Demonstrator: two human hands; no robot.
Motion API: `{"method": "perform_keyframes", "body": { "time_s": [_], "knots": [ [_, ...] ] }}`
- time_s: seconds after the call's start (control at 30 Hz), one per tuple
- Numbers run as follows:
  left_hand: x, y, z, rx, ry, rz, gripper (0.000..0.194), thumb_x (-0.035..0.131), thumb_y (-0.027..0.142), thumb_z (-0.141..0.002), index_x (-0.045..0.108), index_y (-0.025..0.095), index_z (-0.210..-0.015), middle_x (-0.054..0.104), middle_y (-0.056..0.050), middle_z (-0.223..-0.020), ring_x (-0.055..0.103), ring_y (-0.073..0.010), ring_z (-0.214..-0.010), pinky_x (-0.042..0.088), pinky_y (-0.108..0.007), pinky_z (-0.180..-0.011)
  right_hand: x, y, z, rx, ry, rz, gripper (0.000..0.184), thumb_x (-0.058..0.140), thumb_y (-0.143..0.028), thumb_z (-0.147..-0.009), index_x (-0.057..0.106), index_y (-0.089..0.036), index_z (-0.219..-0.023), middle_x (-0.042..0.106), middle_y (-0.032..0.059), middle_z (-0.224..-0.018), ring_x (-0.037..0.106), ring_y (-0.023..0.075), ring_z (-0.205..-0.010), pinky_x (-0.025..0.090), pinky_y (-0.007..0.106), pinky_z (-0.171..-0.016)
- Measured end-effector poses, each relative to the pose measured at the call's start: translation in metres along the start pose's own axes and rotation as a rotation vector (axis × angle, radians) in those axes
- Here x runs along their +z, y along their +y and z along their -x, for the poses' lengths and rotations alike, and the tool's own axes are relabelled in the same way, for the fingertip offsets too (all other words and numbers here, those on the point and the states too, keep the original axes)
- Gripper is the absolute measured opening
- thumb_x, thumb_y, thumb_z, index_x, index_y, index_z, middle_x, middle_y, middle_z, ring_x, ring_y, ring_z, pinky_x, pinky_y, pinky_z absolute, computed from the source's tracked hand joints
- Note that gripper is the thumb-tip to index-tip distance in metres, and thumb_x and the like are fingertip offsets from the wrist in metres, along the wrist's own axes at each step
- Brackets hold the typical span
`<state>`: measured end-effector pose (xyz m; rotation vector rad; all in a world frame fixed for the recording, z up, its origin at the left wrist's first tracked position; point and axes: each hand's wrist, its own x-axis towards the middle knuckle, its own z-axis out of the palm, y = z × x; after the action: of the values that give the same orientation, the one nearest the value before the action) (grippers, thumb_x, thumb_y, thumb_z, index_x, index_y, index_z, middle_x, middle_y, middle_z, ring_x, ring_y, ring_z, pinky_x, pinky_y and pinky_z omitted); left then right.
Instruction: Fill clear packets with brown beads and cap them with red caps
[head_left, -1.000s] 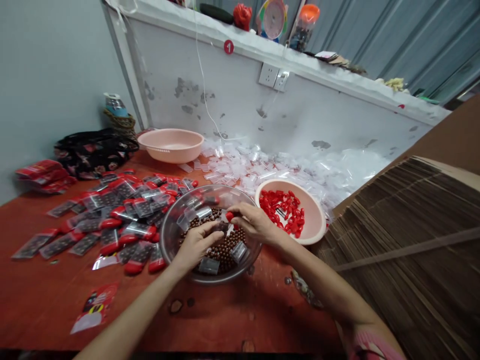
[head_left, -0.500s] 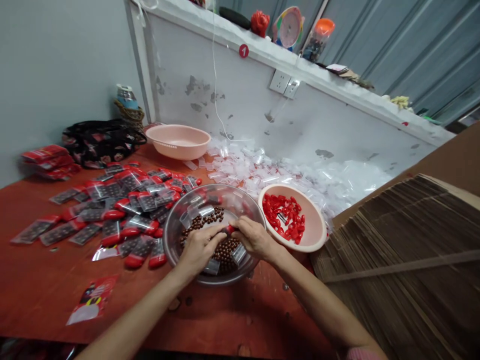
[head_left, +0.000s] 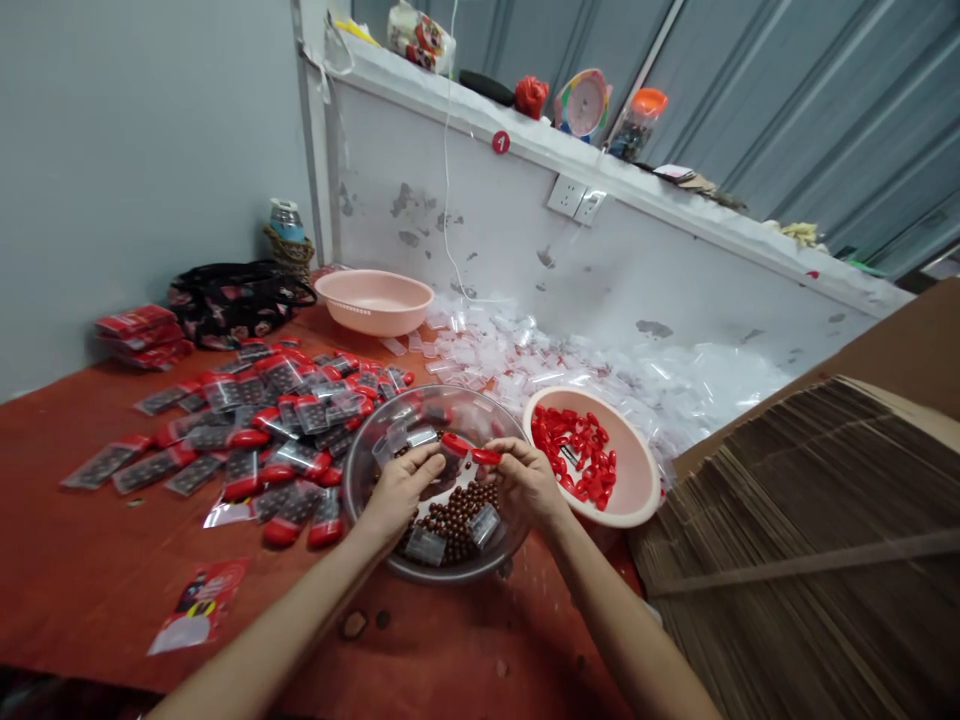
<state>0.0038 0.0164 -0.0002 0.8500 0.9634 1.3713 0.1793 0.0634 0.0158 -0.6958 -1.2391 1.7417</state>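
Observation:
My left hand is closed on a small clear plastic box with a red end; fingers cover much of it. Between the fingertips of my right hand is a red plastic cap, just right of that red end. Both hands are over a clear round bowl on the table. Inside lie many brown beads and several small clear boxes, one of them a clear box near the front. To the right, a pink basin holds loose red caps.
Filled red-ended packs are heaped left of the bowl. Clear plastic pieces pile along the wall. Behind stand an oval pink basin and a black bag. Stacked cardboard borders the right. A printed card lies front left.
My hands have come apart a little; before, they met around one red piece. Now a separate red cap shows in the right fingertips. The camera view has shifted slightly.

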Motion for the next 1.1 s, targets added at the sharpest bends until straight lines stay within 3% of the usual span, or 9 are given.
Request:
{"method": "perform_keyframes", "body": {
  "time_s": [0.1,0.23,0.37,0.57,0.77,0.87,0.93,1.0,1.1],
  "knots": [
    [-0.001,-0.003,0.002,0.178,-0.055,-0.337,0.027,0.059,0.032,-0.075,0.067,0.02,-0.098,0.068,-0.005,-0.096,0.061,-0.0216,-0.092,0.044,-0.036,-0.087,0.004,-0.004,-0.002,0.057,0.029,0.011,0.021,0.067,-0.029,-0.07,0.062,-0.016,-0.085,0.062,0.0025,-0.081,0.059,0.0123,-0.069,0.05,0.024,-0.061],
    [-0.002,-0.006,0.003,0.35,-0.103,-0.498,0.025,0.054,0.028,-0.079,0.067,0.022,-0.099,0.064,-0.005,-0.109,0.054,-0.021,-0.105,0.037,-0.037,-0.095,0.015,-0.01,-0.001,0.3,-0.15,-0.04,0.03,0.061,-0.033,-0.074,0.059,-0.016,-0.098,0.061,0.0059,-0.094,0.059,0.0164,-0.081,0.051,0.034,-0.07],
    [-0.005,-0.01,0.004,0.346,-0.08,-0.539,0.025,0.054,0.027,-0.079,0.067,0.022,-0.1,0.061,-0.006,-0.112,0.051,-0.0204,-0.11,0.037,-0.036,-0.096,0.024,-0.004,-0.001,0.44,-0.231,-0.14,0.031,0.056,-0.033,-0.074,0.058,-0.013,-0.097,0.063,0.0053,-0.079,0.06,0.0167,-0.075,0.049,0.04,-0.075],
    [-0.005,-0.009,0.004,0.367,-0.052,-0.565,0.026,0.051,0.026,-0.08,0.067,0.022,-0.1,0.062,-0.006,-0.111,0.052,-0.0196,-0.108,0.037,-0.036,-0.096,0.034,0.011,-0.006,0.384,-0.119,-0.268,0.022,0.052,-0.029,-0.07,0.056,-0.015,-0.086,0.06,0.001,-0.07,0.057,0.0165,-0.072,0.05,0.043,-0.073],
    [-0.003,-0.004,0.003,0.318,-0.056,-0.505,0.026,0.052,0.028,-0.079,0.067,0.021,-0.099,0.064,-0.005,-0.109,0.055,-0.021,-0.105,0.038,-0.036,-0.096,0.031,0.017,-0.009,0.405,-0.165,-0.222,0.029,0.051,-0.041,-0.075,0.054,-0.018,-0.093,0.059,0.0007,-0.072,0.057,0.017,-0.075,0.05,0.042,-0.073],
    [-0.002,0.002,0.003,0.281,-0.014,-0.483,0.029,0.053,0.032,-0.079,0.066,0.019,-0.101,0.066,-0.005,-0.107,0.058,-0.0212,-0.101,0.041,-0.034,-0.093,0.022,0.008,-0.011,0.369,-0.235,-0.018,0.042,0.045,-0.051,-0.08,0.05,-0.02,-0.108,0.06,0.0041,-0.087,0.057,0.0175,-0.083,0.05,0.038,-0.072],
    [-0.007,0.011,0.0,0.284,0.059,-0.513,0.032,0.055,0.034,-0.077,0.066,0.017,-0.102,0.067,-0.004,-0.104,0.06,-0.0212,-0.098,0.043,-0.032,-0.09,0.013,-0.004,-0.014,0.282,-0.309,0.292,0.047,0.051,-0.05,-0.078,0.046,-0.022,-0.116,0.058,0.0053,-0.101,0.055,0.0178,-0.092,0.049,0.035,-0.074],
    [-0.019,0.026,-0.007,0.314,0.172,-0.586,0.035,0.056,0.036,-0.076,0.065,0.017,-0.104,0.068,-0.004,-0.103,0.061,-0.0206,-0.094,0.045,-0.031,-0.087,0.003,-0.015,-0.016,0.197,-0.475,0.734,0.047,0.062,-0.042,-0.073,0.05,-0.021,-0.113,0.057,0.0048,-0.105,0.053,0.0177,-0.096,0.047,0.032,-0.078],
    [-0.044,0.053,-0.023,0.425,0.35,-0.751,0.035,0.055,0.035,-0.077,0.063,0.016,-0.106,0.067,-0.004,-0.103,0.062,-0.0189,-0.092,0.046,-0.032,-0.086,-0.007,-0.021,-0.017,0.111,-0.825,1.411,0.031,0.066,-0.025,-0.07,0.06,-0.019,-0.1,0.06,0.0052,-0.101,0.055,0.019,-0.094,0.044,0.03,-0.079]
  ]
}}
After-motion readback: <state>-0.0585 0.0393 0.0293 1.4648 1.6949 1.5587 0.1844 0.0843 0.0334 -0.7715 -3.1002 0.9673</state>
